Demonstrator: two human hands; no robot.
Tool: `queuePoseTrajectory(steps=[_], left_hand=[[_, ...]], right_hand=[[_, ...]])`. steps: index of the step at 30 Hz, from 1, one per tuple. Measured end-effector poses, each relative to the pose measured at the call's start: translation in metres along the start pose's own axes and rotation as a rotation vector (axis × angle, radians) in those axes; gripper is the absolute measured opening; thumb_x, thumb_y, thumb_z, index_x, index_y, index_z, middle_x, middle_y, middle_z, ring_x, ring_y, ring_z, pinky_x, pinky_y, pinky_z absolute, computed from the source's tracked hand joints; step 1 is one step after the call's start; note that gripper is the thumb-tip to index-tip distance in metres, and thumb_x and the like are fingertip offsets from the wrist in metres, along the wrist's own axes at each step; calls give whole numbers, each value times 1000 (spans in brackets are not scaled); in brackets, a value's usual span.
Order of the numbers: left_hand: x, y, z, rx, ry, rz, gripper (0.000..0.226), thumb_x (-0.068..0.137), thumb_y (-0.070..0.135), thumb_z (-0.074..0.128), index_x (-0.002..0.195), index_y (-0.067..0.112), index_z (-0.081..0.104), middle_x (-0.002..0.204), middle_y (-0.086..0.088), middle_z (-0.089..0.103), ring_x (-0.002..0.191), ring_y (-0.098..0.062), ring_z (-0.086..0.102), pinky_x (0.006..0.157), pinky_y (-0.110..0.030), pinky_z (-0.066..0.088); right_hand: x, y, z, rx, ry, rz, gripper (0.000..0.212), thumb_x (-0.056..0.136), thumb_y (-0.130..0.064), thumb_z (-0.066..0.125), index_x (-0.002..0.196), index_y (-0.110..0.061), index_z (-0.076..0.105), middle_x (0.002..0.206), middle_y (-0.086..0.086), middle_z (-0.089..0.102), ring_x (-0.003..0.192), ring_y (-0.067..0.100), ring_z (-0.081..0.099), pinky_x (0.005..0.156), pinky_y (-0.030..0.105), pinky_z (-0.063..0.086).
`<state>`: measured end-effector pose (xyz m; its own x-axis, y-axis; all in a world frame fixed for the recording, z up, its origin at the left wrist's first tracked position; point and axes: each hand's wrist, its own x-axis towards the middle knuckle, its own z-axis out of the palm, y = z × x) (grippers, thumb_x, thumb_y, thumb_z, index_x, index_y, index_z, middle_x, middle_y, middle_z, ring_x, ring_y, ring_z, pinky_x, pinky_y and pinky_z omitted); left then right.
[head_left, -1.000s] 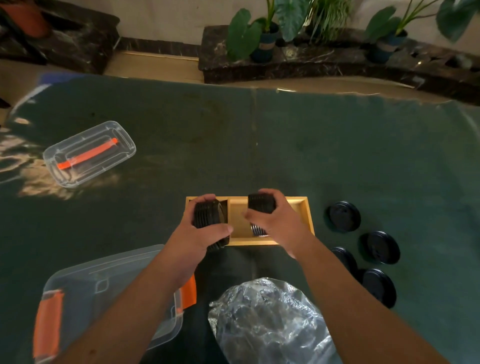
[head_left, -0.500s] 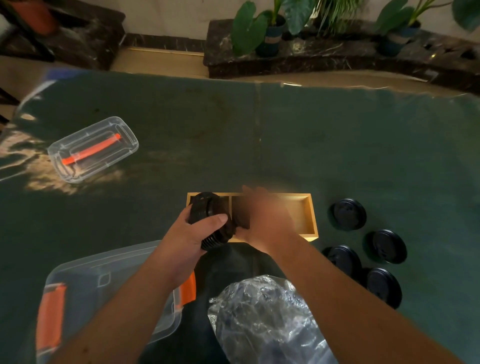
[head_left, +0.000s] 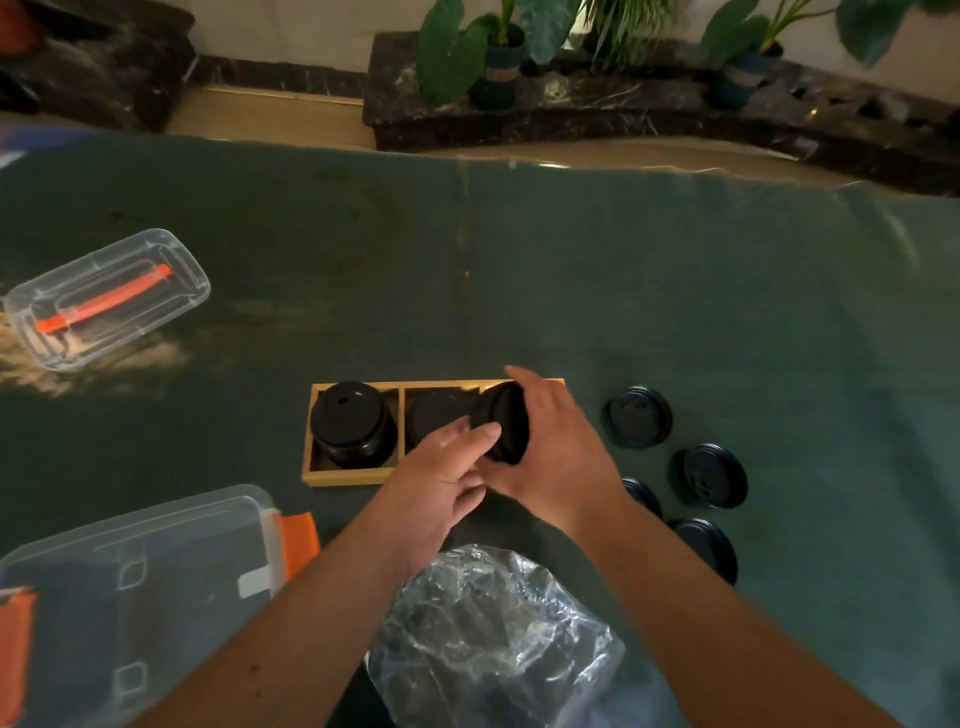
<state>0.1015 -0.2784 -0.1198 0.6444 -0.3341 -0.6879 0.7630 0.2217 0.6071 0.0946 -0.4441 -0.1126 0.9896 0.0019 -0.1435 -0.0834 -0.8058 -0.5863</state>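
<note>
The stack of black lids (head_left: 506, 426) lies on its side above the right end of the wooden tray (head_left: 353, 475). The right hand (head_left: 550, 457) curls round its far side, and the left hand (head_left: 441, 488) pinches its near rim with the thumb. It is probably thin plastic, light and slick (nested lids likely slide apart), so pressing on both ends looks safest.

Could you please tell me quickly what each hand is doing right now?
Left hand: closed, thumb pinching the lid stack.
Right hand: closed, gripping the same lid stack.
</note>
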Motion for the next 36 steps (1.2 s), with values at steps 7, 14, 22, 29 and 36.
queuePoseTrajectory(steps=[7,14,22,29,36], left_hand=[[6,-20,-15,156,131,4,80,61,54,85,133,27,64,125,2,75,116,-18,71,88,-34,58],[9,-28,-10,239,162,11,58,79,46,83,131,28,63,125,2,72,116,-17,70,92,-37,60],[4,-43,18,388,196,57,50,66,61,75,106,33,76,108,2,73,89,-14,70,70,-30,56],[4,-63,42,503,155,48,59,77,62,76,123,25,71,117,2,73,99,-16,72,76,-30,57],[7,-73,71,536,122,-15,16,96,22,72,112,22,75,111,-13,79,93,-25,78,62,-33,65]], right_hand=[[40,32,16,-451,-121,122,109,78,-58,82,161,-24,21,144,15,51,132,39,51,104,52,50],[28,34,16,-426,-82,92,114,77,-67,76,164,-22,19,153,14,44,138,38,45,111,53,45],[-82,108,16,-365,-50,348,48,84,-62,62,114,-25,61,113,0,59,111,29,54,96,46,47],[-96,116,20,-417,-12,219,21,98,-32,59,111,-16,67,111,6,66,108,31,57,91,45,50],[-136,97,23,-134,169,-408,16,96,-22,70,105,-9,69,103,8,67,90,28,58,82,38,52]])
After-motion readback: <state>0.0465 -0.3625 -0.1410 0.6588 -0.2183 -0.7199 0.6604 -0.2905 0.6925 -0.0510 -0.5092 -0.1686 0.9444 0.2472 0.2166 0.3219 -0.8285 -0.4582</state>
